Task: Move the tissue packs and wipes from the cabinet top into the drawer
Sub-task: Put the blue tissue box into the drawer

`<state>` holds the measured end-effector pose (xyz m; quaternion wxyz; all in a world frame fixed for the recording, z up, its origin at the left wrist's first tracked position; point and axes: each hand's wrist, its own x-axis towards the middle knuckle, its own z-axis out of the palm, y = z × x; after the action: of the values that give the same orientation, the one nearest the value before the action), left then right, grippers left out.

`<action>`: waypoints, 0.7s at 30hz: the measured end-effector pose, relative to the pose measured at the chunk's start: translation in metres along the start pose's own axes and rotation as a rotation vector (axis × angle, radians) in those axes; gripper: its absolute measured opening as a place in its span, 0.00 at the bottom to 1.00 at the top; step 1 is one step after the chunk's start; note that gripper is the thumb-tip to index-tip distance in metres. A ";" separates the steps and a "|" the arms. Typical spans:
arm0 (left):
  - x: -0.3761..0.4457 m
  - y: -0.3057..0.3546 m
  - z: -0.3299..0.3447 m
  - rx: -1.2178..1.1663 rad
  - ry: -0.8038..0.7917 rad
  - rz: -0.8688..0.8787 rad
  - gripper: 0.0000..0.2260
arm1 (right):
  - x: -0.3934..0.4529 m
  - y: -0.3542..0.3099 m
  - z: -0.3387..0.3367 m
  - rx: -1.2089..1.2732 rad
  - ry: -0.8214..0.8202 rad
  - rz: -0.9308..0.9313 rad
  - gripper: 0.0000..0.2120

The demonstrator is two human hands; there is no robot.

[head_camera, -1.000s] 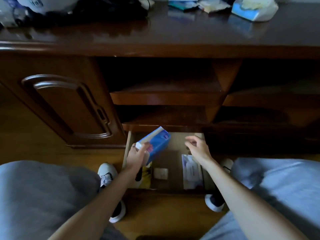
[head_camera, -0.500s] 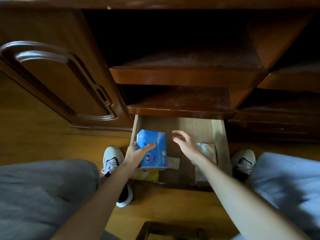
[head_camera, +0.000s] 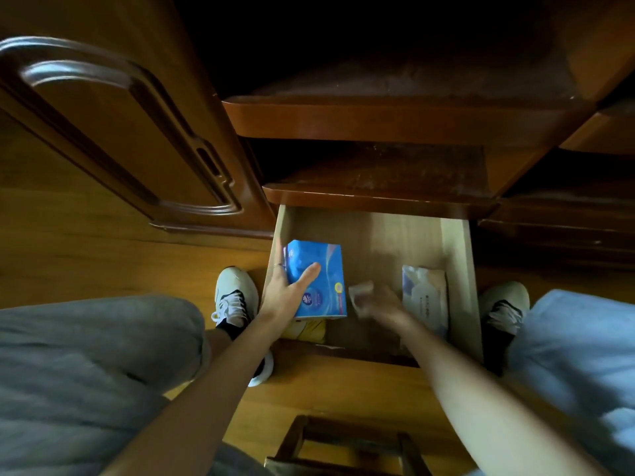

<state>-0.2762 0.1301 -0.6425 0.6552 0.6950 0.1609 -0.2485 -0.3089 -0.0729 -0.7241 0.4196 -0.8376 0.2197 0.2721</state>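
The wooden drawer (head_camera: 458, 255) stands pulled out below the cabinet shelves. My left hand (head_camera: 283, 292) grips a blue tissue pack (head_camera: 323, 280) at the drawer's left side, thumb across its top. My right hand (head_camera: 381, 302) is blurred over the drawer's middle, beside a small pale packet (head_camera: 360, 292); whether it holds that packet is unclear. A white wipes pack (head_camera: 426, 295) lies flat at the drawer's right side. A yellow item (head_camera: 309, 329) shows under the blue pack at the front.
A carved cabinet door (head_camera: 120, 132) is at the left, and two dark open shelves (head_camera: 395, 121) hang over the drawer. My shoes (head_camera: 235, 293) stand on the wooden floor either side. A wooden stool (head_camera: 343, 448) sits at the bottom edge.
The view tilted down, and the cabinet top left the frame. My left hand lowered the blue pack into the drawer's left side. My right hand pulled back toward the drawer's middle front.
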 end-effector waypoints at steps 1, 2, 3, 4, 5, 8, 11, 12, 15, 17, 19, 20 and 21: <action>0.001 -0.002 0.005 -0.002 -0.037 0.026 0.37 | -0.004 -0.005 -0.008 0.299 0.053 0.125 0.07; 0.001 -0.003 0.010 -0.013 -0.078 0.043 0.38 | -0.010 -0.008 -0.015 0.582 0.067 0.213 0.07; 0.002 -0.005 0.016 -0.031 -0.119 0.049 0.38 | -0.017 -0.010 -0.023 0.799 0.037 0.247 0.06; 0.004 -0.007 0.021 -0.046 -0.151 0.043 0.37 | -0.024 -0.012 -0.030 0.934 -0.035 0.243 0.06; 0.005 -0.009 0.026 -0.065 -0.173 0.031 0.36 | -0.032 -0.013 -0.036 1.036 -0.132 0.203 0.07; 0.010 -0.013 0.041 -0.140 -0.243 -0.078 0.30 | -0.055 -0.011 -0.047 1.138 -0.358 0.062 0.15; 0.009 -0.016 0.050 0.062 -0.347 -0.057 0.29 | -0.064 -0.001 -0.051 1.028 -0.373 -0.023 0.19; 0.007 -0.015 0.049 0.237 -0.340 -0.003 0.30 | -0.064 0.002 -0.051 0.965 -0.318 -0.017 0.19; 0.014 -0.023 0.031 0.830 -0.099 0.263 0.26 | -0.054 0.013 -0.045 0.794 -0.025 0.079 0.17; 0.018 -0.026 0.010 0.972 0.029 0.275 0.22 | -0.044 0.021 -0.041 0.739 0.137 0.097 0.18; 0.021 -0.030 -0.008 1.053 0.036 0.230 0.21 | -0.035 0.025 -0.036 0.711 0.155 0.122 0.17; 0.021 -0.033 -0.014 1.077 0.012 0.214 0.21 | -0.031 0.026 -0.031 0.692 0.109 0.148 0.17; 0.019 -0.037 -0.017 1.098 -0.009 0.214 0.21 | -0.028 0.026 -0.025 0.665 0.038 0.163 0.18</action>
<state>-0.2788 0.1483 -0.6833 0.2192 0.9456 -0.0667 -0.2310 -0.3386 -0.1041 -0.7086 0.6424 -0.6396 0.3704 0.2025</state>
